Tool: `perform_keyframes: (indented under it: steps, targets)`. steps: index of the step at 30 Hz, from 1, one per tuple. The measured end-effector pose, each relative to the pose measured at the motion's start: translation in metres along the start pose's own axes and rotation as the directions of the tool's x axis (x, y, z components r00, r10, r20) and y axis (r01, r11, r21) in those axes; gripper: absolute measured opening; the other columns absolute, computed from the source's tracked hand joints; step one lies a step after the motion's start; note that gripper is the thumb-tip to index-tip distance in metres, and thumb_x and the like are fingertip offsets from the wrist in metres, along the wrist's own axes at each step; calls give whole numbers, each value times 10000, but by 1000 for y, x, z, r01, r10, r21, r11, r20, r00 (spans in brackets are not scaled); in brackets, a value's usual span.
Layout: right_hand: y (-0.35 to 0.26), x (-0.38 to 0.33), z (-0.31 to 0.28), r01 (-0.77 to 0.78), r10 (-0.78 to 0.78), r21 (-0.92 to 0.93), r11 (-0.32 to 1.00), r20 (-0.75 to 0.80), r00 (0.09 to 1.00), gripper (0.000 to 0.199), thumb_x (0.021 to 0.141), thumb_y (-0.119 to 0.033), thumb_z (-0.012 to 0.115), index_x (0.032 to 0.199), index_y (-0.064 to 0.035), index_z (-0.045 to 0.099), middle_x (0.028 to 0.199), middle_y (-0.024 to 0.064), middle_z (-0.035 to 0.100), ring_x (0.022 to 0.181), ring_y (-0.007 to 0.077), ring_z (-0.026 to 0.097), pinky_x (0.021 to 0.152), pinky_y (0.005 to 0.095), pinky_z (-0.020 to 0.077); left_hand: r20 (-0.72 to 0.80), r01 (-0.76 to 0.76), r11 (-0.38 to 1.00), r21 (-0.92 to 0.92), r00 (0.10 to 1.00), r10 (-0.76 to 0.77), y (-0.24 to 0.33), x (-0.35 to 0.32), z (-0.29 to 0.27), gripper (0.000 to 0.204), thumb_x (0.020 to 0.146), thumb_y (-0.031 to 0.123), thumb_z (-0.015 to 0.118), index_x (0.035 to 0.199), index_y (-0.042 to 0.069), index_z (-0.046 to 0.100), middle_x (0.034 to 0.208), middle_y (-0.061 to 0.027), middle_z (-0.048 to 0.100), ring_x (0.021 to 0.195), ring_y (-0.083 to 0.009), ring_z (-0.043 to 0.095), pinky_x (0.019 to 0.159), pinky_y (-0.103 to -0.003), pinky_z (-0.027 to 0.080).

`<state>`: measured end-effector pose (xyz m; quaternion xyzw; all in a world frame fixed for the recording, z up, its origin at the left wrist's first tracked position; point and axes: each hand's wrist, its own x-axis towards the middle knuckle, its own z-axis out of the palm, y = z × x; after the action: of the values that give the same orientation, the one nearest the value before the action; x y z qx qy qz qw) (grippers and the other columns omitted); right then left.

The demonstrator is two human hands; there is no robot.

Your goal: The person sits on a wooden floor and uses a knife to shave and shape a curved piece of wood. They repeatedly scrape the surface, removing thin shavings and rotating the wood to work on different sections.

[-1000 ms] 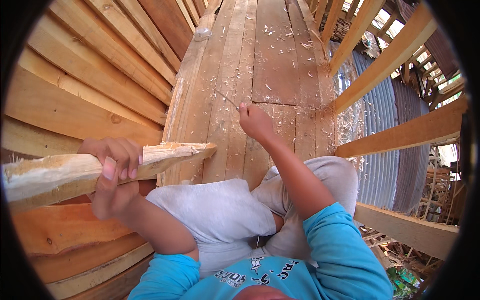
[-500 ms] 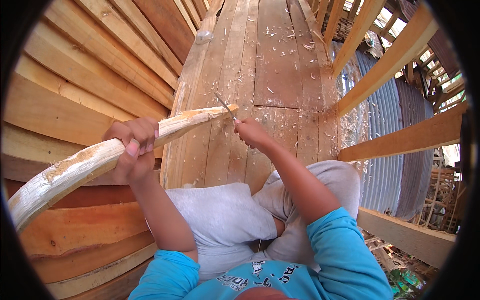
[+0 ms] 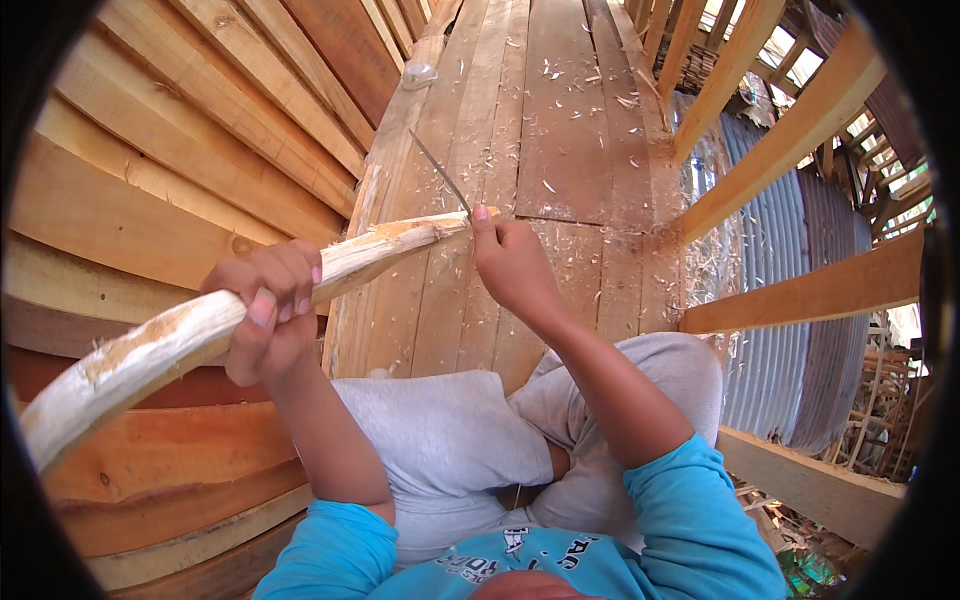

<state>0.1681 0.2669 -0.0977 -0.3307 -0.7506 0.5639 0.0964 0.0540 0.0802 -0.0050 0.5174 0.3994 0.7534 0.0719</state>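
Observation:
A long, curved, peeled wooden pole [image 3: 385,243] slants from the lower left up to the middle of the view, its narrower tip pointing right. Around its middle my left hand [image 3: 268,305] is wrapped, thumb towards me. Close to the tip, my right hand [image 3: 513,265] is closed on a knife [image 3: 440,168] with a thin, dark blade. The blade points up and left, away from me, and its lower part meets or passes just beside the pole's tip. My fingers hide most of the handle.
Pale shavings [image 3: 549,187] lie scattered over the plank floor [image 3: 567,100]. A wall of overlapping boards [image 3: 120,205] rises on the left. Wooden railing posts [image 3: 810,285] and corrugated metal sheets [image 3: 765,340] border the right. A small clear container [image 3: 419,76] sits at the far left floor edge.
My right hand has moved slightly up and right along the tip. The knife has turned so more of its blade shows. My left hand keeps its hold on the pole.

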Motion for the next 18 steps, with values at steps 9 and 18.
perform_keyframes:
  steps: [9, 18]
  targets:
    - [70, 28, 36, -54, 38, -204, 978, -82, 996, 655, 1013, -406, 253, 719, 43, 629, 759, 291, 627, 775, 453, 621, 745, 537, 474, -250, 107, 992, -72, 960, -122, -21, 3, 6, 161, 820, 137, 541, 763, 107, 394, 589, -10, 353, 568, -144, 363, 662, -350, 363]
    - [70, 34, 31, -69, 39, -166, 984, -175, 984, 579, 994, -353, 289, 778, 47, 646, 823, 318, 626, 824, 496, 608, 765, 551, 465, -171, 104, 994, -38, 979, -109, -21, 4, 21, 159, 809, 130, 549, 766, 106, 397, 587, -13, 371, 560, -144, 365, 668, -351, 377]
